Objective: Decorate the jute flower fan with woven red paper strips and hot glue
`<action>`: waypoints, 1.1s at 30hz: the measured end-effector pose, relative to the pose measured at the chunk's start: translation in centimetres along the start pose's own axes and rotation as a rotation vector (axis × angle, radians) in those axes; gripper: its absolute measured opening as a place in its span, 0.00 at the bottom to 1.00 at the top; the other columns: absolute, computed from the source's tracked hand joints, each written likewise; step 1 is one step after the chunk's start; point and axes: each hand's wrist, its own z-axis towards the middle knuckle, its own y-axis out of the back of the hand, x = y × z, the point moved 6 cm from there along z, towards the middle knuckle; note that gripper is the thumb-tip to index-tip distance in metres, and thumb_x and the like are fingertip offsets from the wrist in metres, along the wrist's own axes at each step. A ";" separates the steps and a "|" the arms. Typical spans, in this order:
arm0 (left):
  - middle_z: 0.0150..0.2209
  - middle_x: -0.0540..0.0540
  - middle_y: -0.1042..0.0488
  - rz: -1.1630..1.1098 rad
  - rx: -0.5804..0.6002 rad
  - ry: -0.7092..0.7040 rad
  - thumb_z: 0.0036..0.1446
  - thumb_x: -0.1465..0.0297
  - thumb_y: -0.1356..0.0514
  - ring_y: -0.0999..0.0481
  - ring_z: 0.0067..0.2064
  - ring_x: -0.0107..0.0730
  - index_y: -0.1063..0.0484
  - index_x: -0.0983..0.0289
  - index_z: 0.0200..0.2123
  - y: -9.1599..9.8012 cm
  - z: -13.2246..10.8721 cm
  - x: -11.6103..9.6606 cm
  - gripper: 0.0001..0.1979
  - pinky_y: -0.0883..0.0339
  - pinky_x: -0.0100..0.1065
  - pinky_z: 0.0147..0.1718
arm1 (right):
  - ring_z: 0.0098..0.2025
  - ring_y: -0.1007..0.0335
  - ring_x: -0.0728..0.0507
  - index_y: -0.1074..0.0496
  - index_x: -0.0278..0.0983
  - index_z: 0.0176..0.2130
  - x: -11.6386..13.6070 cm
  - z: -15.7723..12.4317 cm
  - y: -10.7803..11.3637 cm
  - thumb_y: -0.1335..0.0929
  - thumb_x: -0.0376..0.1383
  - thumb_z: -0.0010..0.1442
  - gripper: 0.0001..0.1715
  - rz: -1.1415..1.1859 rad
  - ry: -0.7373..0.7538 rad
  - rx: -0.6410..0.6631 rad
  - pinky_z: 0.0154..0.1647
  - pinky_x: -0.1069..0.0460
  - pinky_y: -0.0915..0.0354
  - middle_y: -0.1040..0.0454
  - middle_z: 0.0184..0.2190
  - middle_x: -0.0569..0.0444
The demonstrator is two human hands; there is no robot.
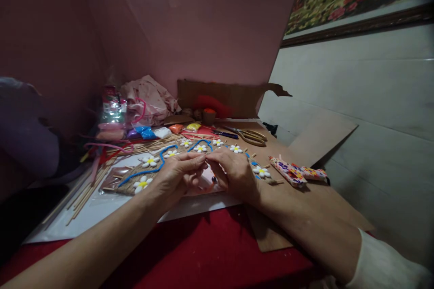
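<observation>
My left hand (179, 172) and my right hand (236, 170) meet fingertip to fingertip over the middle of the table. Both are closed in a pinch. Whatever lies between the fingertips is too small to make out. A small dark round spot shows at the fingers of my right hand. Behind and beneath them lies an arched, twine-wrapped piece (154, 175) with stick ends poking out. White flowers with yellow centres (143, 184) and a wavy blue strip (141, 172) decorate it. My hands hide its middle part.
Thin wooden sticks (83, 198) lie at the left over a white sheet (50, 230). Farther back are a blue clay packet (145, 132), a yellow packet (193, 127) and pliers (249, 135). A flower-patterned item (288, 172) rests on cardboard (325, 207) at right.
</observation>
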 end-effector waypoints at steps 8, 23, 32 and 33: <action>0.23 0.50 0.30 0.033 -0.055 0.011 0.43 0.75 0.33 0.32 0.21 0.23 0.25 0.69 0.27 -0.2 -0.9 0.0 0.06 0.29 0.29 0.19 | 0.36 0.29 0.46 0.32 0.34 0.41 0.5 0.0 0.4 0.39 0.29 0.62 0.08 -0.011 0.012 0.030 0.36 0.51 0.31 0.25 0.34 0.49; 0.22 0.51 0.27 0.099 -0.017 -0.023 0.43 0.73 0.32 0.33 0.17 0.19 0.24 0.68 0.26 -0.4 -1.1 -0.2 0.06 0.35 0.23 0.16 | 0.37 0.29 0.46 0.33 0.35 0.44 0.5 -0.3 0.9 0.38 0.28 0.61 0.10 0.080 -0.009 0.023 0.36 0.51 0.31 0.26 0.34 0.50; 0.23 0.53 0.26 0.081 0.039 -0.007 0.42 0.74 0.32 0.30 0.20 0.21 0.22 0.69 0.27 -0.3 -0.9 0.2 0.06 0.35 0.22 0.16 | 0.35 0.29 0.47 0.33 0.36 0.43 0.5 -0.3 1.2 0.37 0.28 0.60 0.10 0.145 -0.027 -0.001 0.33 0.52 0.30 0.26 0.33 0.52; 0.24 0.53 0.26 0.084 0.040 -0.009 0.43 0.75 0.32 0.30 0.20 0.21 0.22 0.69 0.28 -0.3 -1.0 0.2 0.06 0.36 0.21 0.16 | 0.35 0.30 0.48 0.32 0.36 0.43 0.4 -0.3 1.2 0.37 0.28 0.60 0.10 0.149 -0.042 -0.004 0.32 0.53 0.30 0.27 0.33 0.52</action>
